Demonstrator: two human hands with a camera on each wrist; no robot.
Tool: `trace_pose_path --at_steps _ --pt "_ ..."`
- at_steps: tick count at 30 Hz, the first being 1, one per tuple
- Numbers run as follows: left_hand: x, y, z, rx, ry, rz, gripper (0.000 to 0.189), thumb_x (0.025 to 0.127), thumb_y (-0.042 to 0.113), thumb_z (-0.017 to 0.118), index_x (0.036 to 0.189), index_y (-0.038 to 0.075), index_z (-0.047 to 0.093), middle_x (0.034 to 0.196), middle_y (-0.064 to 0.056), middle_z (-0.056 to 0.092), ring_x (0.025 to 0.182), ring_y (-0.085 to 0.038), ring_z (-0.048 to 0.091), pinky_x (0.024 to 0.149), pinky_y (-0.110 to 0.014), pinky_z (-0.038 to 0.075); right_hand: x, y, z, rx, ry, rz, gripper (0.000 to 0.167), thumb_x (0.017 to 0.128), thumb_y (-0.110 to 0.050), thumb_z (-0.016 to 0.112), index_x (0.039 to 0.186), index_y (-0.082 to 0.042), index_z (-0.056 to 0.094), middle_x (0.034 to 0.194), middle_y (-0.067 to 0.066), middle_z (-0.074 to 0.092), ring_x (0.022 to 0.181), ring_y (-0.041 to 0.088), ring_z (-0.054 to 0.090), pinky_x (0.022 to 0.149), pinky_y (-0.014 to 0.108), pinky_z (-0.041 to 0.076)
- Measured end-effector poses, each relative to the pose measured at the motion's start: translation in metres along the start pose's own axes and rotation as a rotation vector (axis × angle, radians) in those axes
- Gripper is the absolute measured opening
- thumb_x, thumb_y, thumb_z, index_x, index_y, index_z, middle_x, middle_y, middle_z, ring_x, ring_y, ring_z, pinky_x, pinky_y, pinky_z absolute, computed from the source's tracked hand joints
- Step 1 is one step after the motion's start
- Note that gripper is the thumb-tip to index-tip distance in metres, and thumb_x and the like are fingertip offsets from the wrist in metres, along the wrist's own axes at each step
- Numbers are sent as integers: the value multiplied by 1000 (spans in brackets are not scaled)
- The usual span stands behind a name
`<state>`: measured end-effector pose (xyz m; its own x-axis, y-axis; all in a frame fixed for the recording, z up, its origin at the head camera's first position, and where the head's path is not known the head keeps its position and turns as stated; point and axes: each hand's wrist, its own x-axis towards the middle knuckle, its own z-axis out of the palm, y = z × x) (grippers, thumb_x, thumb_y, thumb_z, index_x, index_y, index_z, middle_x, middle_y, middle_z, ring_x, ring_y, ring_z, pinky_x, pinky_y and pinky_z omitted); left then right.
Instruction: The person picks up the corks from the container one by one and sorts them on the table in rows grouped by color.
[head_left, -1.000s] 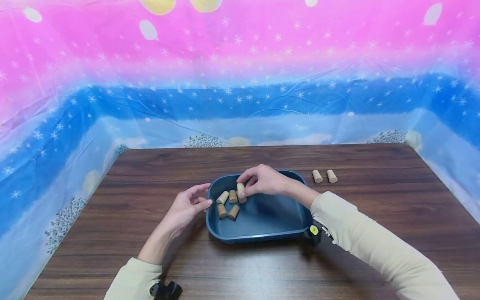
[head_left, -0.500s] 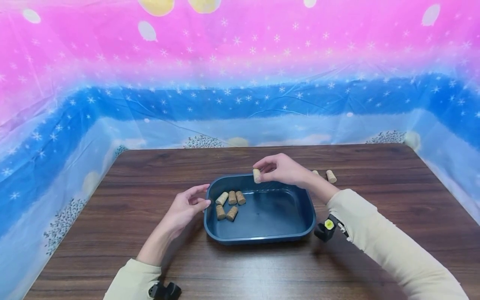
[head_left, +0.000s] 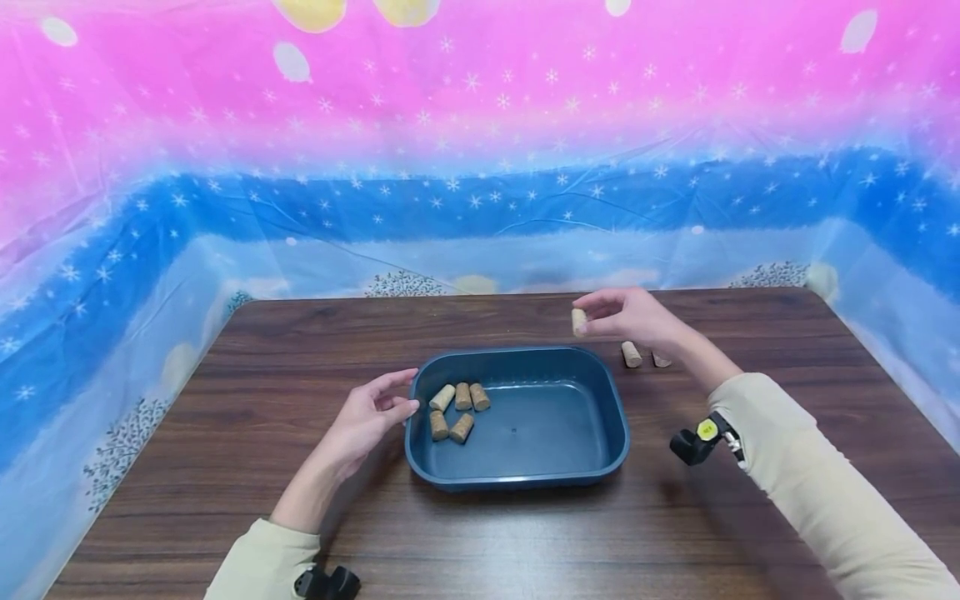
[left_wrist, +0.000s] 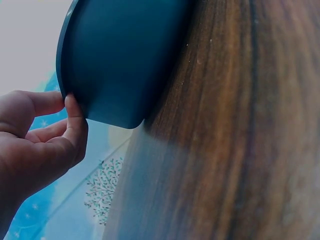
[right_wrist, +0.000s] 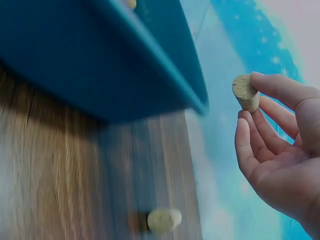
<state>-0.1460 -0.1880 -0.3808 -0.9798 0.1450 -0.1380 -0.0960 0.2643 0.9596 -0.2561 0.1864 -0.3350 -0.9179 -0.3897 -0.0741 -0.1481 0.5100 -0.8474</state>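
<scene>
My right hand (head_left: 633,317) pinches a tapered cork stopper (right_wrist: 246,93) between thumb and fingertips, raised beyond the tray's far right corner. Two more pale corks, one nearer the tray (head_left: 632,355) and one partly hidden by the right wrist (head_left: 662,360), lie on the table. My left hand (head_left: 372,417) holds the left rim of a dark blue plastic tray (head_left: 517,480), thumb and fingertips at its edge. Inside the tray, several corks lie grouped at the left: a pale one (head_left: 442,397) and browner ones (head_left: 462,428).
The brown wood-grain table (head_left: 480,550) carries the tray near its middle. Behind it and at both sides hangs a pink and blue snowflake cloth (head_left: 480,192). Black wrist cameras sit on the left sleeve (head_left: 262,554) and right sleeve (head_left: 780,425).
My right hand has lifted the pale cork out of the tray and carried it right, past the far rim. The left hand has stayed at the tray's left rim.
</scene>
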Motion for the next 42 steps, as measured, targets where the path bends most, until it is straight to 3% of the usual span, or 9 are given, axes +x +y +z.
trace_pose_path --at_steps 5,17,27,35,42 --pt "-1 -1 0 0 -2 1 47 96 5 58 141 1 46 121 -22 57 100 -28 60 94 -41 46 -5 10 -14 -14 11 17 50 86 -19 74 130 -2 59 117 16 64 108 29 59 90 42 47" --pt "-2 -1 -1 13 3 -1 46 97 6 58 141 1 46 120 -21 58 100 -28 60 94 -42 45 -14 40 -42 -60 35 83 52 90 -21 68 134 2 53 129 23 56 116 34 55 96 45 42" --pt "-1 0 0 15 8 -3 46 97 6 58 141 2 46 122 -22 57 101 -28 60 93 -42 46 -23 67 -57 -32 60 139 50 93 -17 64 135 6 50 128 26 55 102 24 62 92 46 47" --pt "1 -1 -1 19 6 0 46 97 6 58 141 2 47 122 -22 57 101 -27 60 94 -42 46 -27 88 -66 20 72 166 51 94 -15 61 136 10 46 130 28 51 91 0 59 89 34 50" --pt "2 -3 0 10 0 13 46 96 2 56 141 0 46 120 -24 58 99 -27 61 90 -39 47 -32 102 -71 10 71 173 52 92 -10 62 135 13 45 129 29 52 88 -3 59 84 27 51"
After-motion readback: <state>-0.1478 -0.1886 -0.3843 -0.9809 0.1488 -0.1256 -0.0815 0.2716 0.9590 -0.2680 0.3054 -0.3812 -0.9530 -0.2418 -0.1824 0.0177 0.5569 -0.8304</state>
